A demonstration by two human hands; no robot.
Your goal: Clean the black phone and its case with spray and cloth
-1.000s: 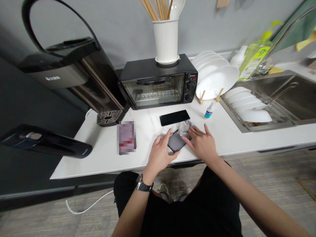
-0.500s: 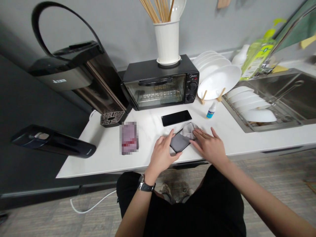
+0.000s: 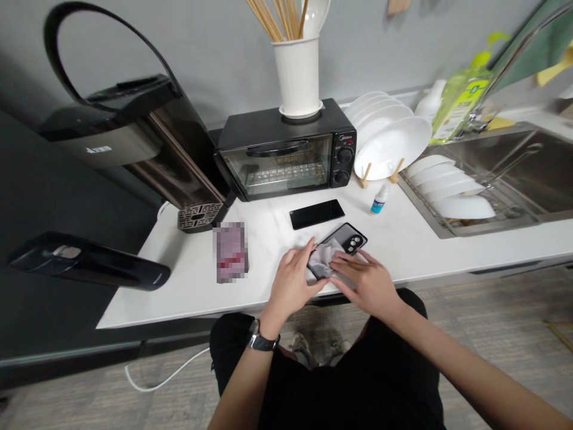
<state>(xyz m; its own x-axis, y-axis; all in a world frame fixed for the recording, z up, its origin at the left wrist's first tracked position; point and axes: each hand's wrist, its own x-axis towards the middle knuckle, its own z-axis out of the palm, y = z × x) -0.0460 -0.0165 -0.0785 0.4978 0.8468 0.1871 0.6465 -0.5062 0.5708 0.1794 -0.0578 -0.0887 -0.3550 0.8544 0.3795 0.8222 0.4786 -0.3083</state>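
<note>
Head view. My left hand point(image 3: 290, 283), watch point(image 3: 262, 339) on the wrist, is curved around the near end of a phone case point(image 3: 344, 237), thumb and forefinger apart and braced on its edges. The case lies on the counter point(image 3: 268, 233), between my hands, its end with the camera holes pointing away from me, just beyond my right fingertips. My right hand point(image 3: 369, 282) has its fingers close together, pressing a crumpled cloth point(image 3: 322, 257) onto the case; whether the thumb pinches the cloth, I cannot tell. Just beyond both hands: a black phone point(image 3: 317, 214), lying flat. Farther out from my right hand: a small bottle point(image 3: 378, 202), upright. Left of my left hand: a purple item point(image 3: 231, 254), blurred out.
</note>
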